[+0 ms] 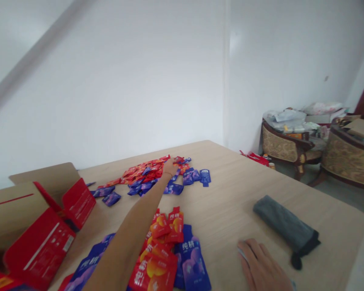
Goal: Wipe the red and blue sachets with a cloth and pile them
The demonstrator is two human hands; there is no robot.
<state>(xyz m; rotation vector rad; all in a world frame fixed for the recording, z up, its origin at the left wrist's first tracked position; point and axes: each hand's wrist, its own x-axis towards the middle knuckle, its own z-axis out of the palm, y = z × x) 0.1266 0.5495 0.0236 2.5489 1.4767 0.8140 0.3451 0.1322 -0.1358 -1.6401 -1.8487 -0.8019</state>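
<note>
My left hand (169, 167) is stretched far across the table, down at the right part of a heap of red pouches (148, 171). Its fingers are small and partly lost among the pouches, so their grip is unclear. Blue pouches (145, 186) lie along the near side of that heap. Below my left forearm is a nearer stack of red pouches (154, 266) with orange fruit printed on them, beside blue pouches (192, 262) with purple fruit. My right hand (262, 264) rests on the tabletop with fingers extended; a small pale strip shows at its inner edge.
An open red cardboard box (42, 246) stands at the left, flaps spread. Right of centre lies a dark grey fabric pouch (285, 222) on the wooden table (227, 194). Beyond the table, patterned armchairs (280, 141) carry bags and boxes. A white wall (154, 81) backs the table.
</note>
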